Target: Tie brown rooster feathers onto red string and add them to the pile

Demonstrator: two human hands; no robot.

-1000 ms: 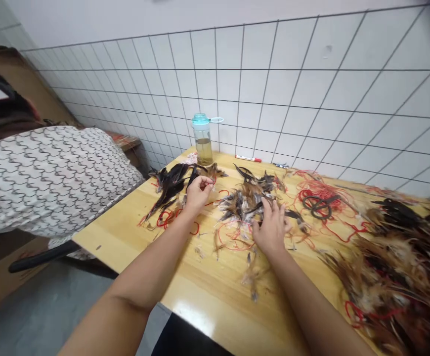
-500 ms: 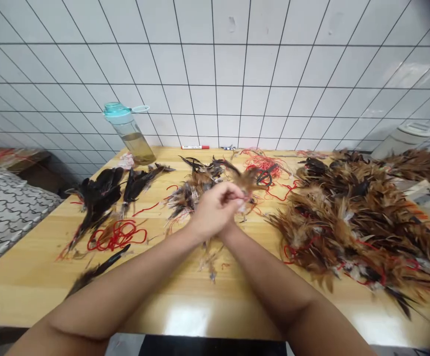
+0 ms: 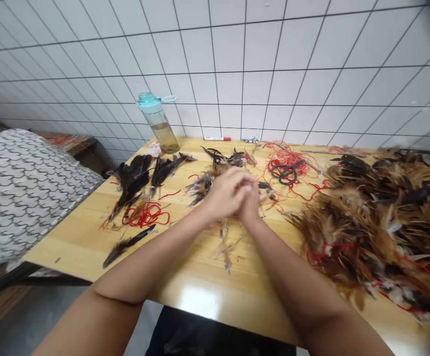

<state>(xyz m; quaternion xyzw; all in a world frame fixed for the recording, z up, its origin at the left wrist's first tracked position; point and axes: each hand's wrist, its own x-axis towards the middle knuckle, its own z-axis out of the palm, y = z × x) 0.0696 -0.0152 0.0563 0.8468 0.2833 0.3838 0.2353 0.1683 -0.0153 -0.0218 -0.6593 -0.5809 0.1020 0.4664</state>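
Over the middle of the table, my left hand (image 3: 225, 196) overlaps my right hand (image 3: 251, 199), both with curled, closed fingers. Whatever lies between them is hidden. Behind and left of the hands is a pile of brown, grey and black feathers (image 3: 199, 186). Just right of the fingers, a dark feather tip (image 3: 264, 186) shows on the table. Black-handled scissors (image 3: 288, 174) lie against a tangle of red thread (image 3: 292, 159) beyond my right hand. Loose feather scraps (image 3: 227, 257) are scattered below my wrists.
A large heap of brown feathers tied with red string (image 3: 381, 222) covers the right side. At left lie black feather bundles (image 3: 131, 180), coiled red cord (image 3: 146, 215) and a single dark feather (image 3: 128, 245). A water bottle (image 3: 161, 126) and red marker (image 3: 217, 139) stand near the tiled wall.
The view has swung left, shifting everything rightward. The brown feather bunch that stuck up from my pinched fingers no longer shows there, and my hands have drawn closer together.
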